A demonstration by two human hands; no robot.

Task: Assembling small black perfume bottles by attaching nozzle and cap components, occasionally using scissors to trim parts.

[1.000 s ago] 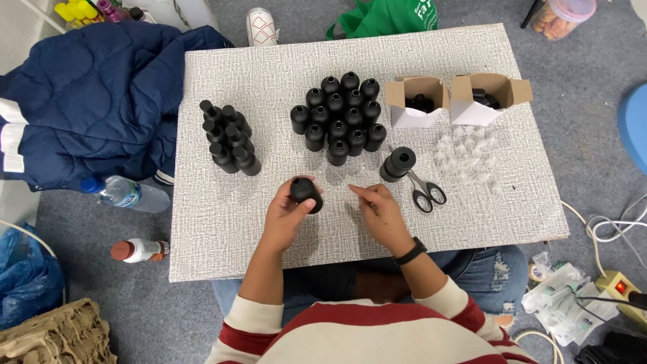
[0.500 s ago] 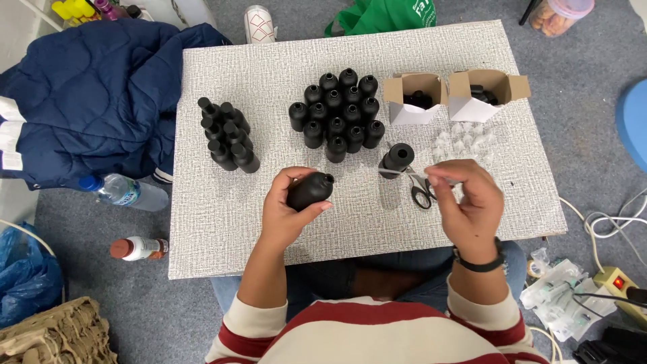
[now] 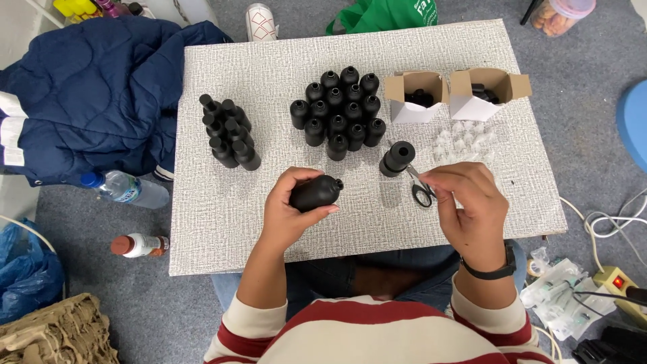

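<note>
Head view: left hand [image 3: 291, 214] holds black bottle [image 3: 315, 193]; two open cartons [image 3: 458, 94] behind.

Bare table [image 3: 222, 222] left of held bottle [image 3: 315, 193]: open passage. Behind bottle: bottle cluster [image 3: 339, 114] blocks. Right of bottle: roll [image 3: 396, 158], scissors [image 3: 421, 189] obstruct.

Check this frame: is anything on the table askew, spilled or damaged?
Nothing stands out. The black bottles stand upright in tidy clusters, both small boxes sit open, and the scissors lie flat. The left hand holds one black bottle on its side.
</note>
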